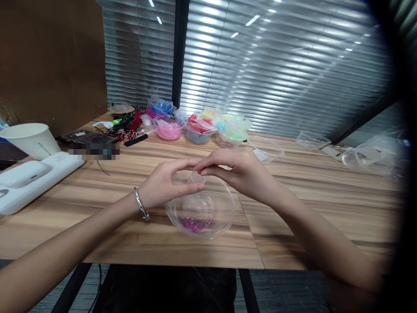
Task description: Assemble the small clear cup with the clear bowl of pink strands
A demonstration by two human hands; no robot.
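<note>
A clear round bowl (224, 217) stands near the table's front edge, with purple pieces (194, 224) at its bottom. Over its far rim, my left hand (166, 182) curves its thumb and fingers around a small clear round piece (197, 176). From the right, my right hand (233, 167) pinches the upper side of that same clear piece between thumb and fingers. The fingertips of both hands are close together. A silver bracelet (140, 204) circles my left wrist.
Tubs of pink (168, 130), red (199, 125) and green (233, 132) material line the table's back. A paper cup (32, 140) and a white power strip (42, 178) lie left. Clear plastic containers (368, 156) sit at the right.
</note>
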